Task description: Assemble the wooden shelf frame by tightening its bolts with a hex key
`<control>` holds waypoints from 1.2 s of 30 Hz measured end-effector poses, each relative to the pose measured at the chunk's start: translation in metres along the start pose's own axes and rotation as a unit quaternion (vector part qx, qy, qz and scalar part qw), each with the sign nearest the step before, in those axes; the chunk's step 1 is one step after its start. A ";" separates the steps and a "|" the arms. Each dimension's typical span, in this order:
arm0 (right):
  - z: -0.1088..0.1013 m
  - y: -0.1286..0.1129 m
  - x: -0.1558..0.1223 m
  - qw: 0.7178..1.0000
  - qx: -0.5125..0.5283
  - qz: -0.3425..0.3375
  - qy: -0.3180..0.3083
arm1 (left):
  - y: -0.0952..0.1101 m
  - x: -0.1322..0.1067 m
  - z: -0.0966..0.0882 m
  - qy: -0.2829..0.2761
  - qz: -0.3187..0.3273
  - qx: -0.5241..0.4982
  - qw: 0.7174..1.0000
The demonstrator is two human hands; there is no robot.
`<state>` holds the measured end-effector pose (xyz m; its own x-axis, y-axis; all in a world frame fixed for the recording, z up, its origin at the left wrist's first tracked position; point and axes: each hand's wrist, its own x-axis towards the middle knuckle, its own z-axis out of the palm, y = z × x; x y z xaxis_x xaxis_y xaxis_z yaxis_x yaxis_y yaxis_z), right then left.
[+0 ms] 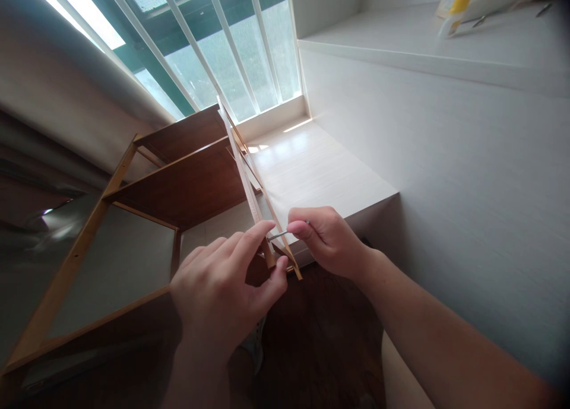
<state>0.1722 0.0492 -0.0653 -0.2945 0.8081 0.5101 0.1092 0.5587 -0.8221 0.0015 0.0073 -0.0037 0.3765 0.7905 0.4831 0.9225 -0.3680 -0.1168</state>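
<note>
My right hand [327,240] is closed round a thin metal hex key [279,235], pinched between thumb and bent forefinger. The key's far end meets the side of a narrow wooden post [249,186], near the post's lower end. My left hand [225,278] grips that post from the left, its thumb and forefinger on either side of the end; the other fingers are partly hidden. The post belongs to a wooden shelf rack [196,189] with brown boards, standing tilted in my view. Whether a screw sits under the key's tip is too small to tell.
A pale low ledge [320,165] lies beyond my hands, below a barred window [231,47]. A pale panel [436,159] rises at right; a yellow-and-white object [461,5] lies on the shelf above it. Curtains [75,70] hang at left. The floor [320,338] is dark.
</note>
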 end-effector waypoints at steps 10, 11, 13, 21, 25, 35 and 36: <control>0.004 -0.012 0.002 0.997 -0.041 0.057 0.014 | 0.001 -0.002 0.003 0.022 0.002 -0.006 1.000; 0.001 -0.015 0.002 0.997 -0.042 0.064 -0.001 | 0.001 -0.002 0.003 0.022 0.003 -0.005 1.000; -0.005 -0.017 0.002 0.997 -0.028 0.065 -0.043 | 0.001 -0.001 0.003 0.023 0.006 -0.003 1.000; -0.022 -0.011 -0.002 0.976 0.155 0.060 -0.144 | -0.001 -0.002 0.004 0.023 0.005 -0.009 1.000; -0.018 -0.004 -0.004 0.971 0.191 0.055 -0.136 | -0.001 -0.002 0.004 0.013 -0.003 -0.019 1.000; -0.013 0.010 -0.004 0.996 0.034 -0.079 0.020 | -0.003 -0.001 0.001 -0.005 0.008 -0.014 1.000; -0.013 0.010 -0.004 0.996 0.019 -0.087 0.018 | -0.004 -0.001 0.000 -0.010 0.014 -0.013 1.000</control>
<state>0.1869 0.0545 -0.0723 -0.2713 0.7063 0.6538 0.0226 0.6838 -0.7293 -0.0023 0.0077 -0.0038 0.4038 0.7892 0.4628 0.9091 -0.4027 -0.1064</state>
